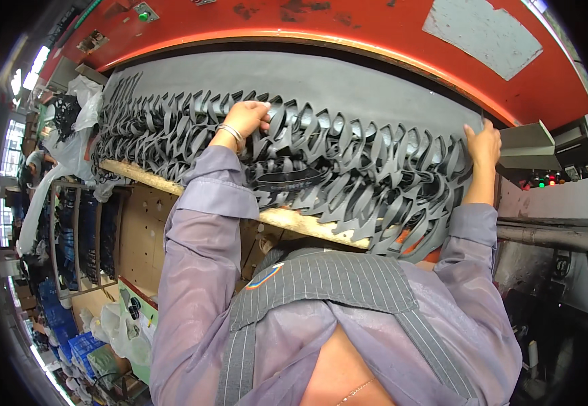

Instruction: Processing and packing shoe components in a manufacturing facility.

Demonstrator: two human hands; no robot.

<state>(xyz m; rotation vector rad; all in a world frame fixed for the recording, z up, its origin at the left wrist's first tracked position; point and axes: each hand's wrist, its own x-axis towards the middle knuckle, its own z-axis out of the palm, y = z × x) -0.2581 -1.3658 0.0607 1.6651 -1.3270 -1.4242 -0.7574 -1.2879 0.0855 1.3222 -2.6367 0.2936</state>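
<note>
A wide black sheet cut into many strap-shaped pieces (348, 169) lies across the dark bed (348, 84) of a red machine. My left hand (246, 118), with a metal bangle on the wrist, presses on the upper middle of the cut pieces with fingers curled over them. My right hand (483, 143) grips the right end of the sheet at the bed's edge. Both lilac sleeves reach up from the lower edge.
The red machine hood (348, 27) arches above the bed, with a green button (145, 13) at top left. A wooden front edge (287, 218) runs under the sheet. A grey control box with lit lamps (544, 169) sits right. Racks and plastic bags stand left.
</note>
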